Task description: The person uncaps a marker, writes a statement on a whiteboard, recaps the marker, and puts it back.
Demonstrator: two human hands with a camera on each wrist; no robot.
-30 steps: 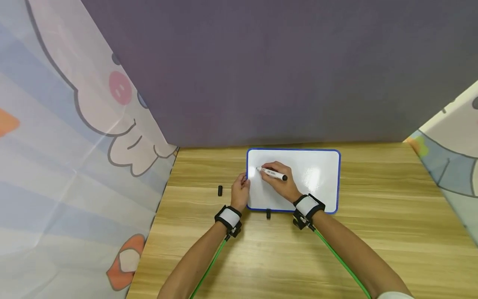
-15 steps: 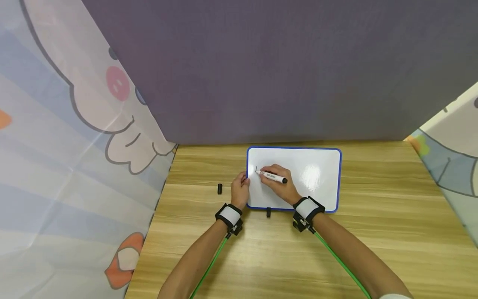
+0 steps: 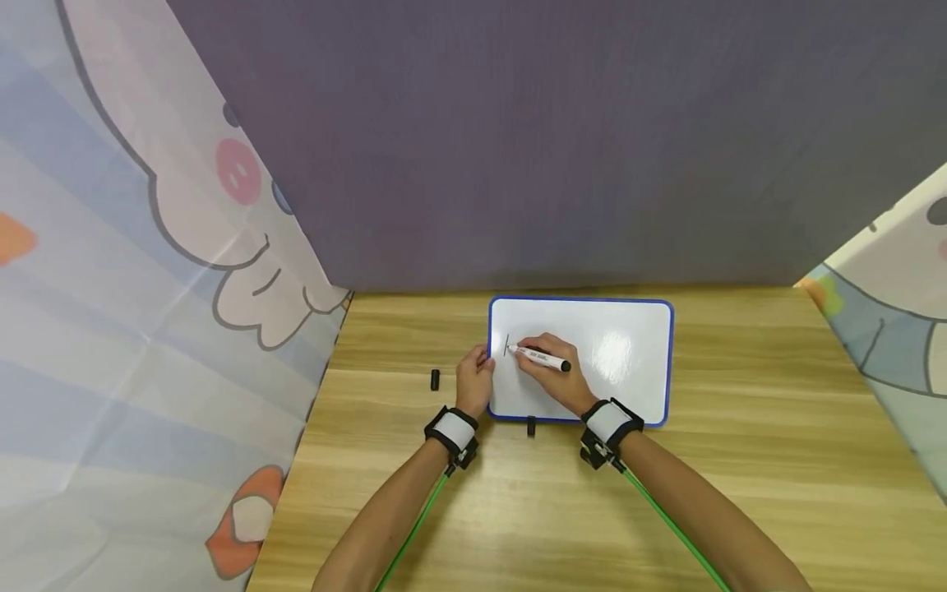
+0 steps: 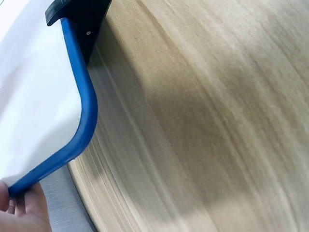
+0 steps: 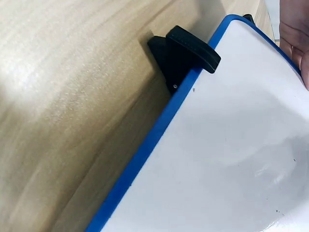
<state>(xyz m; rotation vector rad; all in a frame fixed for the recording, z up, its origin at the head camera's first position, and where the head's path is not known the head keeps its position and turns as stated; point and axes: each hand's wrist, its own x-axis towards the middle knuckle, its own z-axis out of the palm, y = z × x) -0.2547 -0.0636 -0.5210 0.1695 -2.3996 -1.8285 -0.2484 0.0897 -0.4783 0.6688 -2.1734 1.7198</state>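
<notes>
near the far side of a wooden table (image 3: 510,518) sits a whiteboard (image 3: 621,329) with a blue rim. a left hand (image 3: 474,382) grips its left edge, thumb above and fingers curled beneath, as the left wrist view shows. a right hand (image 3: 558,382) pinches a white marker (image 3: 543,358) over the board's left part, the bare tip beside a short dark stroke (image 3: 506,344); whether the tip touches the face cannot be told.

the board looks light, thin and stiff, its glossy face likely slippery, so the rim seems the surest hold, with skin clear of the ink, which would probably smear. the marker looks light and rigid, its smooth barrel apt to roll, and is probably best pinched close to the tip, as the right fingers have it. a black clip (image 3: 531,426) hooks over the near edge, which looks raised from the wood in both wrist views; hard pressing there might make the board shift.

the tabletop is pale, streaked wood with a soft sheen. a small black piece (image 3: 435,379) lies on it, left of the left hand and apart from the board; what it is cannot be made out. behind rises a plain dark grey panel (image 3: 518,148), with cartoon-printed sheeting (image 3: 155,395) to the left and more to the right.
</notes>
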